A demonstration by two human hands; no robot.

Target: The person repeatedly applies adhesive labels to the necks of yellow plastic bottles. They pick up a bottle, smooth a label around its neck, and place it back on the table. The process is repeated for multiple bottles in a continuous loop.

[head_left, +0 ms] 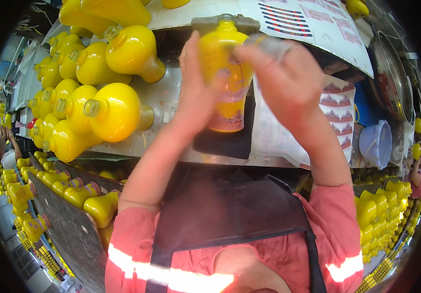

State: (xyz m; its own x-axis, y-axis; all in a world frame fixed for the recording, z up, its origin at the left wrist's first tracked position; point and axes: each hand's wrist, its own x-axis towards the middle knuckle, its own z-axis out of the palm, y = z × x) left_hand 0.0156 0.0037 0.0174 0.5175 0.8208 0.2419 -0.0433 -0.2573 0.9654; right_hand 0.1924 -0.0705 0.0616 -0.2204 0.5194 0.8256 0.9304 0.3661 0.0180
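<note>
A yellow glossy bottle (227, 110) with a narrow threaded neck and waisted body lies in front of me, its mouth pointing away. Purple-brown patterned decoration shows on its lower part. My left hand (193, 85) holds its left side, with the thumb across the front. My right hand (291, 80), smeared by motion, is at the bottle's upper right side. Its fingers are closed around a greyish object (271, 46) too blurred to name. A wooden rest (249, 24) sits at the bottle's neck, and a dark cloth (232, 144) lies beneath its base.
Several similar yellow bottles (115, 110) lie crowded on the left of the table. Printed decal sheets (336, 115) lie at right, and another sheet (313, 27) farther back. A pale lidless bucket (376, 144) stands at the right edge. Boards of yellow bottles (76, 190) flank me.
</note>
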